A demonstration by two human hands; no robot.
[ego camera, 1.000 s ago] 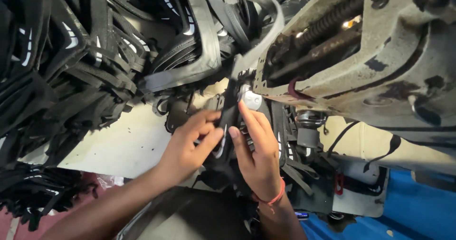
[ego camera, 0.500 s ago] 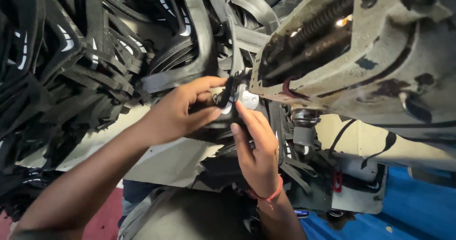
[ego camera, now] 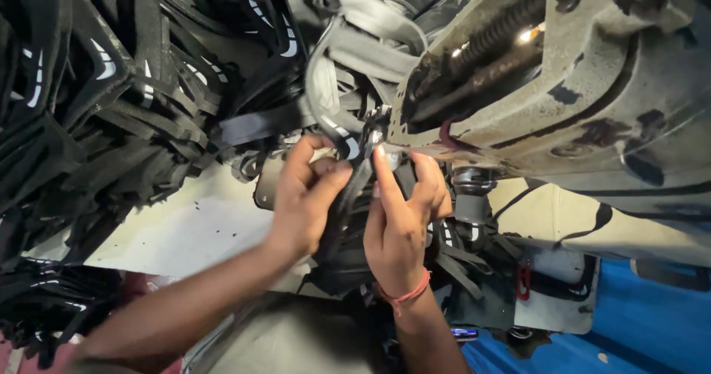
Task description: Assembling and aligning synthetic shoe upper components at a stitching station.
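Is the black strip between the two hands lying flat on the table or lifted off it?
Lifted. Both the left hand and right hand pinch the black strip up by the sewing machine, above the table.

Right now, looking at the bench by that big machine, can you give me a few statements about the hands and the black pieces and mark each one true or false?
1. Both hands pinch a black strip with white marks under the sewing machine. True.
2. The right hand wears a red wristband. True.
3. The left hand rests flat on the table, away from the strip. False: it is raised, with its fingers on the strip.
4. The pile of black pieces lies to the right of the machine. False: it is heaped on the left.
5. The table top is pale. True.
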